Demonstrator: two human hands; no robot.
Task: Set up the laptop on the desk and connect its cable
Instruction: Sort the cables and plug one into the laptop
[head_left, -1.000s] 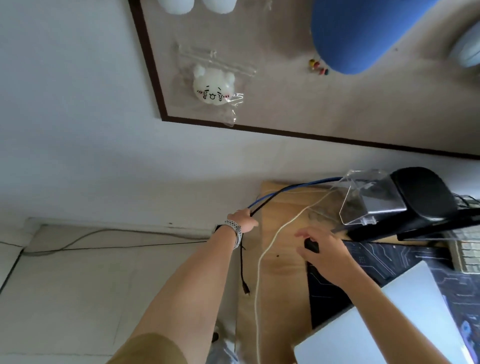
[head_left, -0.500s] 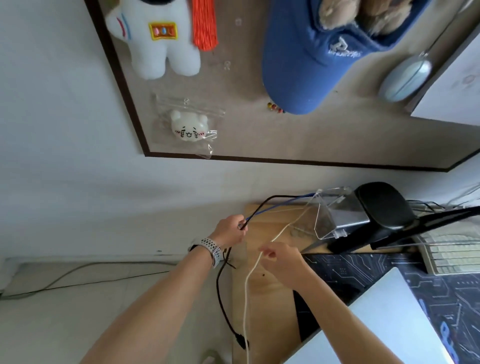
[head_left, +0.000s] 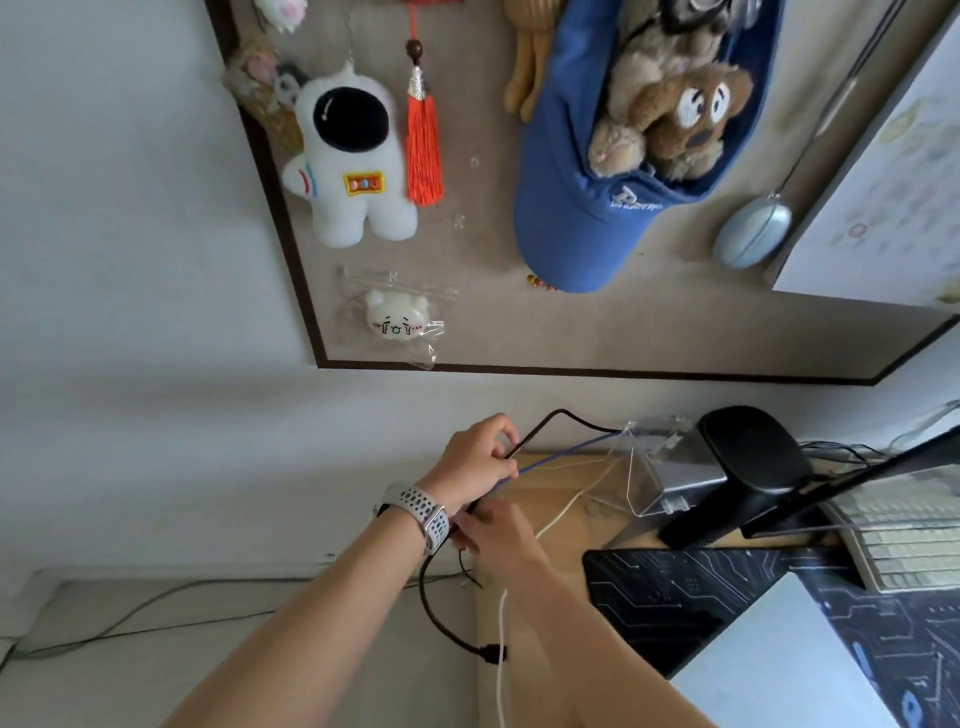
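while left hand (head_left: 475, 460) grips cable (head_left: 540, 428), cap (head_left: 571, 208) holds plushies (head_left: 675, 104).

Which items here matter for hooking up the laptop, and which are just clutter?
Job: black cable gripped by left hand; right hand beside it; its plug; laptop; desk.
Clutter: astronaut plush, blue cap, keyboard, white cable.

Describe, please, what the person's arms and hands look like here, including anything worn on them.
Both forearms are bare, with no sleeves in view. The left wrist carries a watch on a pale grey perforated sport band with dark holes. The left hand and right hand wear no gloves, and no rings are visible.
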